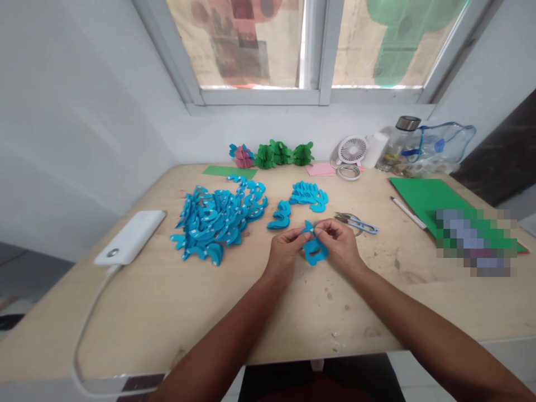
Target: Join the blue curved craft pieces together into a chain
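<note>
We pinch a blue paper cutout (313, 249) between our left hand (285, 251) and right hand (341, 244), just above the table (251, 312). A large heap of blue cutouts (218, 220) lies left of the hands; scissors (358, 223) rest just beyond the right hand.

Both forearms bare, no sleeves in view; left hand (287, 251), right hand (341, 245) without gloves, rings, watch.

A white power bank (130, 237) lies far left of the grip; green paper (427, 196) far right, a small fan (353, 149) beyond.
</note>
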`<state>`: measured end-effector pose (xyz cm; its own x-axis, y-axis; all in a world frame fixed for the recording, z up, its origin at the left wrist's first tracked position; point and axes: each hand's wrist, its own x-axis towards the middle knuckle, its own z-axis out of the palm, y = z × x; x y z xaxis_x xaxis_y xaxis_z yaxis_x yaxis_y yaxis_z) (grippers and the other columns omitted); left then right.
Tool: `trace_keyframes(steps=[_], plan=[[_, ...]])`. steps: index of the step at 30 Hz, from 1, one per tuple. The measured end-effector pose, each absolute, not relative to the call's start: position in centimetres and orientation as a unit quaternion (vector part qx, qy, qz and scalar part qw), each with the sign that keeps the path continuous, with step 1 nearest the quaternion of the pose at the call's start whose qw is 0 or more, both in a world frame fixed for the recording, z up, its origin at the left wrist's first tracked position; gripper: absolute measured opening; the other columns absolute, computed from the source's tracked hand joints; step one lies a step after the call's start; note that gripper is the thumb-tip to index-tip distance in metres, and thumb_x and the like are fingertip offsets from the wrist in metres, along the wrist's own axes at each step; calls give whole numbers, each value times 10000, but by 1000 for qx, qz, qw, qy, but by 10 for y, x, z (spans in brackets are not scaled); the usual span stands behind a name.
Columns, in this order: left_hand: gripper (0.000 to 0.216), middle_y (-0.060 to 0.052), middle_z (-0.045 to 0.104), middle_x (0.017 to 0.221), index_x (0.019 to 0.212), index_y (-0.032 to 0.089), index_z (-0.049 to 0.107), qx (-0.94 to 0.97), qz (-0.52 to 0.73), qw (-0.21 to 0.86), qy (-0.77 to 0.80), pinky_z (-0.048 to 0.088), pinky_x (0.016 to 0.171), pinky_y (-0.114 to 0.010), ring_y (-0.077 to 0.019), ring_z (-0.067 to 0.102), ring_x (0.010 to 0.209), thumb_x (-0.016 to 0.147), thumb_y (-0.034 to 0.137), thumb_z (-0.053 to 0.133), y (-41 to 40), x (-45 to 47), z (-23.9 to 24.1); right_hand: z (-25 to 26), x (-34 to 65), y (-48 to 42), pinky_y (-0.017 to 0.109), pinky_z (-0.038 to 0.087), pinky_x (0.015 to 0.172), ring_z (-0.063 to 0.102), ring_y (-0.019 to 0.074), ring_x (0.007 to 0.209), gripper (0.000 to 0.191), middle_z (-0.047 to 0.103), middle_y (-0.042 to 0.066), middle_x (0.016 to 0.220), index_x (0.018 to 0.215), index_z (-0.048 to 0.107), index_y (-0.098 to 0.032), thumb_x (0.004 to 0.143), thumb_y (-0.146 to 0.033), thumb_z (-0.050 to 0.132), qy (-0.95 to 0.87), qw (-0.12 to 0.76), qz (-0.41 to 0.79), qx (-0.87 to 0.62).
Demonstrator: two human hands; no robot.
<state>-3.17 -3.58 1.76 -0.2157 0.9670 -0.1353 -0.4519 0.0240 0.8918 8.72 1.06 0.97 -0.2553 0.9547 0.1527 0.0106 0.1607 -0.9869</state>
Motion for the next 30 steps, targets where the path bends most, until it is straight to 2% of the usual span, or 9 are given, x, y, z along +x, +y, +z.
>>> trace_keyframes(steps=[6,13,21,30], plan=[[249,-66,712,790,781,152,727,276,644,562,440,487,718,-318,-196,639,764,576,289,753,-37,-29,17,13,86,8,266,500,577,563,132,622,184,643,37,748,708,613,-174,696,-356,635,-594,481,504,-403],[221,-41,700,729,761,148,716,295,651,534,452,479,699,-297,-163,620,694,595,293,740,-38,-27,18,19,85,3,245,480,506,548,136,612,176,621,35,712,704,606,-176,706,-351,621,-592,478,503,-409],[211,-26,686,705,718,149,700,287,657,515,471,478,683,-279,-150,602,674,573,297,741,-37,-24,15,17,85,4,288,478,627,553,155,688,157,626,42,750,684,602,-191,723,-343,601,-628,482,455,-408],[182,-24,679,702,706,152,698,271,662,536,449,463,643,-261,-129,581,641,577,274,740,-36,-23,16,19,86,4,310,467,673,573,173,727,130,633,54,789,680,607,-199,735,-315,583,-644,490,433,-398]])
